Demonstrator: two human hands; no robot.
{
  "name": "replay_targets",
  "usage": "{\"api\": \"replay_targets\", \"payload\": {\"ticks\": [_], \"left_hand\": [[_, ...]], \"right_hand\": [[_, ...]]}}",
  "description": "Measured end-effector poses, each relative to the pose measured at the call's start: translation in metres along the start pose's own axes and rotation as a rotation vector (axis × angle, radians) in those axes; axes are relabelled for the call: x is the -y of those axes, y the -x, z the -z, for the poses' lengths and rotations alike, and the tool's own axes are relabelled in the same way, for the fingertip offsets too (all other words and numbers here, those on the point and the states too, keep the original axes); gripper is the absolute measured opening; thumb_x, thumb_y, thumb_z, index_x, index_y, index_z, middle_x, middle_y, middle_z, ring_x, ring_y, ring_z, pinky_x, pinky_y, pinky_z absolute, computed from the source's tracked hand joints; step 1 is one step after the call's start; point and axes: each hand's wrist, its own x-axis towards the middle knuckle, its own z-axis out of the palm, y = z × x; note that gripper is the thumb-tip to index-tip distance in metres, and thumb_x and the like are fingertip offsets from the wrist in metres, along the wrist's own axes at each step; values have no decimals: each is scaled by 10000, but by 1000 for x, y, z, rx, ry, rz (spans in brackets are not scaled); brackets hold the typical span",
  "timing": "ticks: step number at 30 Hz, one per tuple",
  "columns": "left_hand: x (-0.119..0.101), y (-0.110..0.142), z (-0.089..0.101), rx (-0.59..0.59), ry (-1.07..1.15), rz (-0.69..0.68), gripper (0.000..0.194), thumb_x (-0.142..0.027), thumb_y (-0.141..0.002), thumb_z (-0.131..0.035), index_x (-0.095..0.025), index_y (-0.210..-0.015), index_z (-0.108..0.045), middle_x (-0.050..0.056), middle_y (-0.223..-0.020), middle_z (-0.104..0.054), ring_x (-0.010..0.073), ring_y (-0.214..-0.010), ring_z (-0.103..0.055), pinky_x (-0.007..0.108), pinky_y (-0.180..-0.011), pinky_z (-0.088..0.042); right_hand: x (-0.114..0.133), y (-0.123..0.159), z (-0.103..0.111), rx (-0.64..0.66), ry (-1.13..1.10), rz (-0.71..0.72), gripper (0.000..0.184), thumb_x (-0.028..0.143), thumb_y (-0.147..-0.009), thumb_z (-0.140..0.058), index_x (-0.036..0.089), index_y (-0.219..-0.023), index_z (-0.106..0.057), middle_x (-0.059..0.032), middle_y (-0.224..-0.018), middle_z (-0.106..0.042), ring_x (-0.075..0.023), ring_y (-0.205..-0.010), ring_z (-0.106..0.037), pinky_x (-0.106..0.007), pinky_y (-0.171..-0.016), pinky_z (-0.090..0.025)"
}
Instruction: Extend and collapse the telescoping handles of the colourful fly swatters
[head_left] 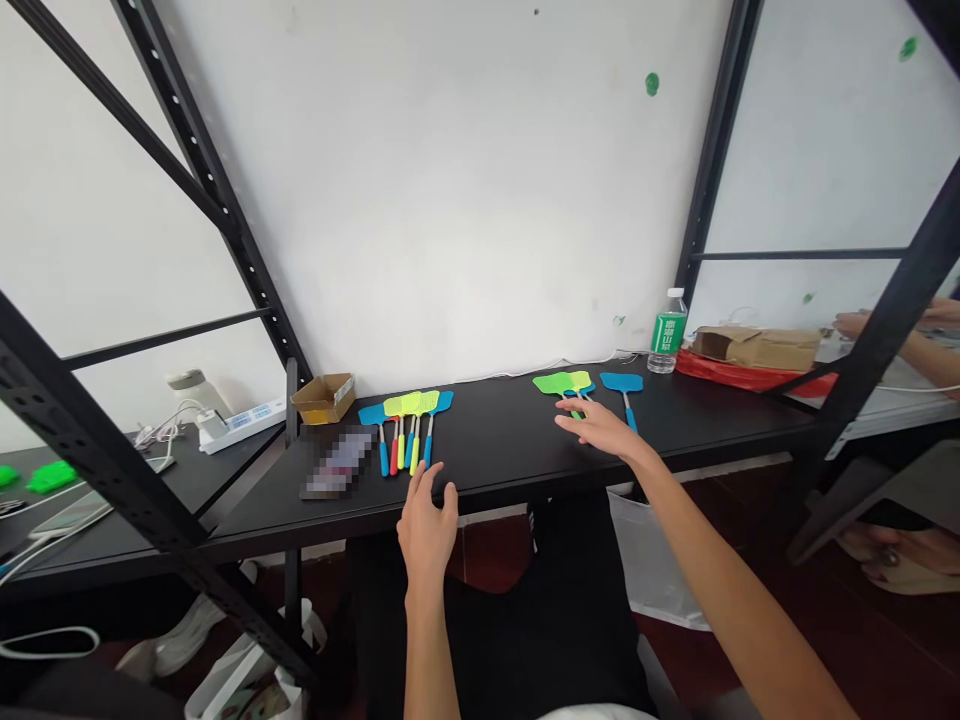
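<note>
Both hands are empty with fingers loosely spread: the right hand (596, 425) hangs over the handle side of the right group of swatters (553, 383), near the back edge of the black desk (495, 430), and whether a fingertip touches a handle cannot be told; the left hand (427, 525) is at the front edge, its fingertips just short of the handle ends of the left group of swatters (412, 404). For handling these well, a light pinch on one grip at a time looks best, since the heads overlap and a broad grab would likely drag the neighbours along. On the right, coming in from the front edge along the handle should keep the wrist off the single blue swatter (622, 383), which lies apart from that group toward the right end of the desk. On the left, where the grips are packed tightly, the free fingers would do well to hold back the others, and each piece is better raised handle first so its head slides free. The swatters have flat, flared heads on thin stems with thick coloured grips. The left group, toward the left end, shows yellow heads fanned between two blue ones, with blue, red and yellow grips pointing at the front edge; the right group shows a bright green head beside a yellow one, with some blue partly hidden, and the single one is blue in head and grip.
</note>
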Motion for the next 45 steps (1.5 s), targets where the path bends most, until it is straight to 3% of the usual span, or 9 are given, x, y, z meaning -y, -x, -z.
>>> {"api": "replay_targets", "payload": {"ticks": [7, 12, 16, 20, 25, 27, 33, 39, 45], "left_hand": [[-3, 3, 1, -29, 84, -2, 258, -365, -942, -486, -260, -1083, -675, 43, -1376, -573, 90, -570, -598, 280, -606, -438], [-3, 5, -1, -53, 115, -31, 236, -340, -926, -498, -239, -999, -698, 38, -1187, -646, 91, -552, -569, 269, -584, -408], [0, 4, -6, -54, 109, -32, 233, -345, -906, -514, -254, -1009, -702, 13, -1010, -660, 109, -585, -568, 261, -596, -400], [2, 4, -10, -54, 97, -20, 244, -383, -887, -527, -244, -1007, -689, -4, -804, -608, 132, -608, -560, 248, -596, -382], [0, 6, -13, -26, 93, 37, 444, -462, -907, -500, -227, -1264, -619, -39, -582, -502, 171, -593, -547, 246, -577, -354], [-2, 8, -14, -21, 44, 88, 480, -499, -914, -492, -226, -1285, -627, -35, -555, -500, 183, -600, -554, 252, -570, -338], [-12, 13, -22, -124, 11, 189, 383, -478, -906, -509, -239, -1113, -725, 2, -625, -585, 185, -630, -578, 250, -563, -317], [-9, 13, -22, -209, 90, 180, 301, -420, -867, -540, -225, -980, -741, -8, -570, -558, 186, -595, -562, 256, -569, -334], [-2, 11, -23, -243, 169, 137, 306, -415, -877, -520, -223, -976, -737, -1, -580, -587, 187, -589, -570, 259, -579, -353]], "right_hand": [[0, -3, -26, 69, -8, 55, 464, 468, -894, -587, 227, -1288, -629, -120, -1394, -594, -235, -994, -687, -344, -822, -545], [-5, -8, -52, -38, 145, 138, 317, 372, -885, -583, 230, -1141, -705, -69, -1097, -748, -217, -912, -701, -313, -781, -520], [-8, -7, -61, -127, 268, 153, 273, 373, -889, -562, 264, -1075, -729, -24, -892, -763, -218, -843, -696, -295, -687, -478], [-6, -5, -62, -147, 293, 170, 262, 362, -892, -550, 266, -1057, -730, -17, -888, -761, -211, -832, -692, -290, -691, -465], [-5, -4, -63, -161, 324, 186, 266, 369, -902, -536, 266, -1055, -728, -19, -910, -760, -212, -844, -689, -290, -677, -451], [-6, -4, -63, -159, 326, 188, 269, 372, -906, -533, 265, -1060, -726, -20, -912, -761, -209, -834, -688, -289, -677, -450], [-5, -4, -63, -158, 345, 204, 257, 347, -905, -528, 259, -1039, -729, -21, -943, -759, -197, -833, -686, -284, -665, -439], [-3, -2, -63, -153, 355, 221, 278, 364, -918, -505, 255, -1049, -725, -34, -989, -754, -202, -846, -684, -284, -651, -437], [-3, -1, -63, -149, 368, 214, 285, 371, -920, -506, 261, -1055, -732, -34, -967, -750, -209, -845, -681, -280, -623, -427]]}}
